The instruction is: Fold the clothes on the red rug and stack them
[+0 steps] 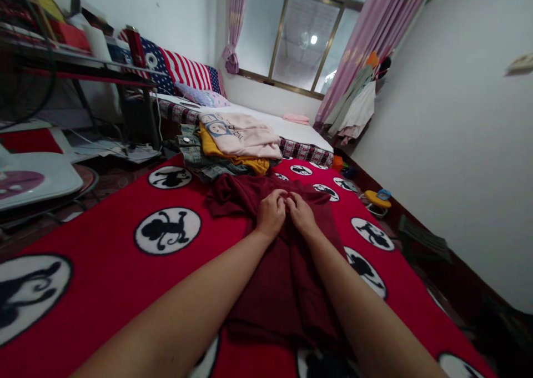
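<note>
A dark maroon shirt [277,289] lies spread over the red blanket, its sleeve and upper part at the far end and its hem toward me. My left hand [272,213] and my right hand [300,213] are close together on its upper middle, near the collar area. The fingers of both hands are bent and pinch the maroon fabric. The exact bit of cloth between the fingertips is partly hidden by the hands.
The red blanket [225,245] bears black figures in white circles. Beyond the shirt is a pile of clothes: a pale pink top [254,136], a mustard garment [210,144] and denim [192,155]. A cluttered desk [137,78] and white chair [45,172] stand left; a low stool [377,199] is right.
</note>
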### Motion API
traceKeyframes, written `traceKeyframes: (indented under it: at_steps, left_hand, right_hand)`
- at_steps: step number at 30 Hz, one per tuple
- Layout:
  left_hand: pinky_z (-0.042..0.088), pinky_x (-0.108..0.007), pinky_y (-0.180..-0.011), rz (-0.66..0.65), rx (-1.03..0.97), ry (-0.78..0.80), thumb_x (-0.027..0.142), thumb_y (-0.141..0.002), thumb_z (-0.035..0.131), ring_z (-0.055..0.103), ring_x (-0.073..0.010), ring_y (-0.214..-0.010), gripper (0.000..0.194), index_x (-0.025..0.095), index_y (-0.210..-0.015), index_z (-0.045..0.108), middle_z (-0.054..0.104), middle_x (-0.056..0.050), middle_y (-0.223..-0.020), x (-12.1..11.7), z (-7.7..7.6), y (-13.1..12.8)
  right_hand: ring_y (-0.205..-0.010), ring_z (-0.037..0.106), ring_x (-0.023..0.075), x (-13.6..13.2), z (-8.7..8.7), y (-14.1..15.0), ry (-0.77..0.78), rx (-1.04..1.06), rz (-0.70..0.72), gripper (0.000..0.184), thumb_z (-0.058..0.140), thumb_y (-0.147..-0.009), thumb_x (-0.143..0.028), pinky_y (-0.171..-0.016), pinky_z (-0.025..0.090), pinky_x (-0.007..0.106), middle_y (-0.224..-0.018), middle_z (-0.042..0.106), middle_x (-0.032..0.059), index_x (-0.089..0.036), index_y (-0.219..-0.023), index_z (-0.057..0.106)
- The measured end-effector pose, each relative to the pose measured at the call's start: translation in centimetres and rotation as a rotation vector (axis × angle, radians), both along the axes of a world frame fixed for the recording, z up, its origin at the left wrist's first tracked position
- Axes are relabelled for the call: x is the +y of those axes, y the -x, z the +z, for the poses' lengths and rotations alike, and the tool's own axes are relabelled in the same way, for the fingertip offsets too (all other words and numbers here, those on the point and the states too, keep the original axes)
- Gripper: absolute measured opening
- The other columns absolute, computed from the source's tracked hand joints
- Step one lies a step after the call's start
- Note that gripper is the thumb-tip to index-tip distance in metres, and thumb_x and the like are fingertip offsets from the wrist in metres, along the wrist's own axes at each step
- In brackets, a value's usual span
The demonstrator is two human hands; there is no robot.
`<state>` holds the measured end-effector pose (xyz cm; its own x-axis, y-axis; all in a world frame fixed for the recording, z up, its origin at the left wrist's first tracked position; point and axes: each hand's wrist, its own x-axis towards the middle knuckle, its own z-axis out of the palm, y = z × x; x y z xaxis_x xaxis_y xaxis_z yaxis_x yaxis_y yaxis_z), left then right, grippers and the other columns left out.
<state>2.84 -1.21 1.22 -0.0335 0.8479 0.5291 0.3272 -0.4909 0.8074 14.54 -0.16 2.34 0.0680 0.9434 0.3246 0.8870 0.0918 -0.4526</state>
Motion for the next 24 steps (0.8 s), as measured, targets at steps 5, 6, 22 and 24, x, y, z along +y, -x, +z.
traceKeyframes:
  at_steps: [5, 6, 22, 24]
  left_hand:
    - [0.050, -0.024, -0.089, 0.118, -0.043, -0.104, -0.004, -0.078, 0.043, 0.065, -0.0151, -0.090, 0.035, 0.014, -0.096, 0.068, 0.071, -0.007, -0.095, 1.4, 1.3, 2.3]
    - [0.049, -0.024, -0.090, 0.173, -0.044, -0.130, -0.004, -0.078, 0.043, 0.065, -0.0154, -0.092, 0.036, 0.014, -0.096, 0.068, 0.070, -0.007, -0.097, 1.8, 2.0, 3.2]
    - [0.050, -0.054, -0.084, 0.365, 0.688, 0.449, 0.001, -0.046, 0.080, 0.065, -0.0385, -0.098, 0.036, 0.015, -0.079, 0.073, 0.072, -0.014, -0.096, 2.8, 7.7, 14.1]
    - [0.050, -0.057, -0.083, 0.405, 0.648, 0.386, 0.004, -0.061, 0.072, 0.065, -0.0380, -0.098, 0.024, 0.013, -0.083, 0.074, 0.071, -0.017, -0.095, 2.7, 7.7, 13.8]
  right_hand:
    - [-0.138, 0.039, 0.0316, -1.1, -2.1, 0.6, -0.048, -0.114, 0.080, 0.037, 0.054, -0.091, -0.037, -0.112, 0.031, 0.053, -0.142, 0.053, 0.0106, -0.019, -0.122, 0.065]
    - [-0.135, 0.043, 0.0302, -1.0, -2.2, 0.4, -0.074, -0.089, 0.092, 0.036, 0.057, -0.090, -0.036, -0.112, 0.032, 0.051, -0.138, 0.057, 0.0109, -0.019, -0.119, 0.067]
    - [-0.099, 0.066, 0.0239, -1.0, -2.1, -0.9, -0.259, 0.207, 0.226, 0.016, 0.061, -0.079, -0.025, -0.094, 0.047, 0.040, -0.100, 0.074, 0.0076, -0.021, -0.089, 0.074]
    - [-0.094, 0.067, 0.0233, -1.4, -1.8, -0.5, -0.301, 0.286, 0.226, 0.017, 0.060, -0.081, -0.028, -0.091, 0.049, 0.040, -0.097, 0.074, 0.0081, -0.020, -0.089, 0.073]
